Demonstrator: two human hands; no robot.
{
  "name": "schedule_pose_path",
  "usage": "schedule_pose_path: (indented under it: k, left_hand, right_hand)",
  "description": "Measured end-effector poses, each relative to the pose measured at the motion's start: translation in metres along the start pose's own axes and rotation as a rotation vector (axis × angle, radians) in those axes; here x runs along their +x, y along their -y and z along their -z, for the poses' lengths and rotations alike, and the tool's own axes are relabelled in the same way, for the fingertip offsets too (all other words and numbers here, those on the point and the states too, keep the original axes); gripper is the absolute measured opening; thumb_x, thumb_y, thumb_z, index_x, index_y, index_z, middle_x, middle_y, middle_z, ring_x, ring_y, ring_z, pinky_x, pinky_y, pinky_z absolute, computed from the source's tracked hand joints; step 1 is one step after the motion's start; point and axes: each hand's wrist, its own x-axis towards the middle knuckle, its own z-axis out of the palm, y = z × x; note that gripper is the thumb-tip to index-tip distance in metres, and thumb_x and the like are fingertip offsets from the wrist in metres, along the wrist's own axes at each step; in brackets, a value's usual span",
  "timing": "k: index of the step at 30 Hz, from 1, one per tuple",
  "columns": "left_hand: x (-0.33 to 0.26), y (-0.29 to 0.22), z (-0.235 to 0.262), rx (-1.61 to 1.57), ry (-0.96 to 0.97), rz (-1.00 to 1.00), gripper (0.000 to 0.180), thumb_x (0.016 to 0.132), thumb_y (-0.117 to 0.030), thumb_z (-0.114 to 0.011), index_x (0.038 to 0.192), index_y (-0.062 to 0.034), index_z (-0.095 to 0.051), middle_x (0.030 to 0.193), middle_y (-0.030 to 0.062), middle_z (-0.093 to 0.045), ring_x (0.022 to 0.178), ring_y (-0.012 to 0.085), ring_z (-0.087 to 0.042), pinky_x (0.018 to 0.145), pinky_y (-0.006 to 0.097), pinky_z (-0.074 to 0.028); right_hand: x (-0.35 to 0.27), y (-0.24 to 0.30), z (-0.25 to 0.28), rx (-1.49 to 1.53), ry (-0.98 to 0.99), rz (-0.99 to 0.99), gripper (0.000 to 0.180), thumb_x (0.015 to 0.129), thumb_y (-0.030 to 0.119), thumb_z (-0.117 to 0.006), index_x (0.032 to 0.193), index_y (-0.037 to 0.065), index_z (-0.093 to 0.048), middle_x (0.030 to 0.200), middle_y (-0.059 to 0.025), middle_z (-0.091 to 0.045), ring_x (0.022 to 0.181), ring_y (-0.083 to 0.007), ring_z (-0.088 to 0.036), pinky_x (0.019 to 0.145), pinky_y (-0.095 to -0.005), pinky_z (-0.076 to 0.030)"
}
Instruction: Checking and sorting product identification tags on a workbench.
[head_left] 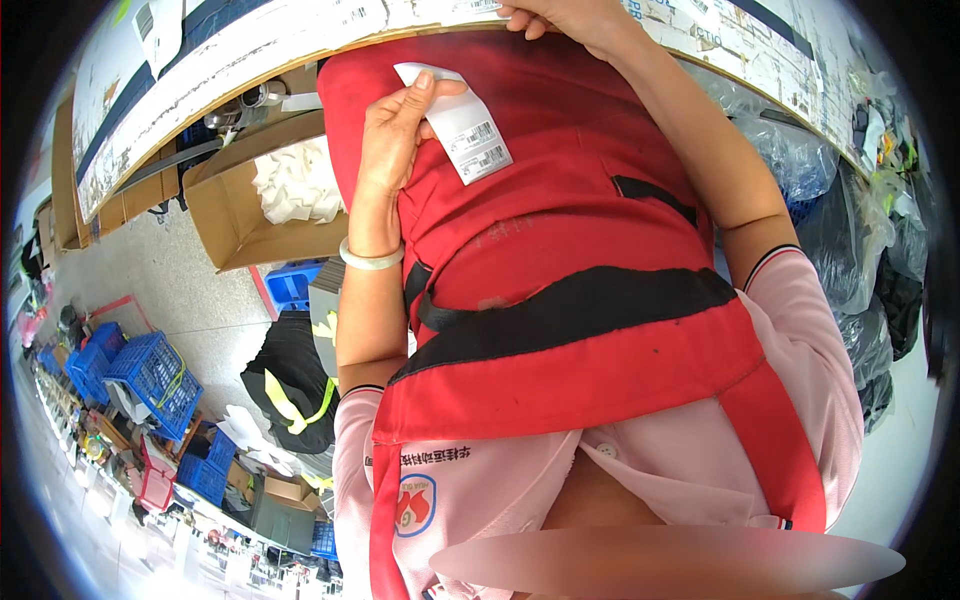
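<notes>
A short strip of white printed labels [470, 140] hangs from my left hand [398, 125], pinched between thumb and fingers in front of the red apron [560, 190]. The strip's upper end curls over, and its lower end dangles free. My right hand [565, 22] is at the edge of the worktable [380, 25], partly cut off by the top of the picture. Its fingers are curled beside a white printed slip [478, 8] on the table; whether they grip that slip is hidden. A pale bangle [371, 256] circles my left wrist.
Below the table at left stands an open cardboard box [225, 215] with crumpled white paper [300, 180]. Blue crates [155, 380] and a black bag [290, 375] are on the floor. Clear plastic bags [850, 240] pile up on the right.
</notes>
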Motion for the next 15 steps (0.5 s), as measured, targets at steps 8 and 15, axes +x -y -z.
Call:
schedule_pose_path:
  k: [8,15]
  left_hand:
    - [-0.001,0.0,0.0,0.001,-0.021,0.007,0.042,0.097,-0.033,-0.052,0.1,0.0063,-0.066,0.09,0.0133,-0.068,0.076,0.0155,-0.065,0.07,0.025,-0.055]
    - [0.0,-0.002,-0.002,0.012,-0.014,0.003,0.042,0.097,-0.033,-0.052,0.1,0.0069,-0.066,0.091,0.0135,-0.068,0.076,0.0159,-0.065,0.07,0.026,-0.055]
  right_hand:
    - [-0.01,0.008,-0.001,0.04,0.059,0.12,0.02,0.087,0.012,-0.063,0.084,-0.007,-0.065,0.067,-0.0106,-0.065,0.052,-0.013,-0.06,0.045,-0.0234,-0.048]
    - [-0.004,0.006,-0.005,-0.14,-0.006,0.039,0.02,0.087,0.012,-0.062,0.084,-0.008,-0.065,0.066,-0.0108,-0.064,0.052,-0.0137,-0.061,0.046,-0.0244,-0.049]
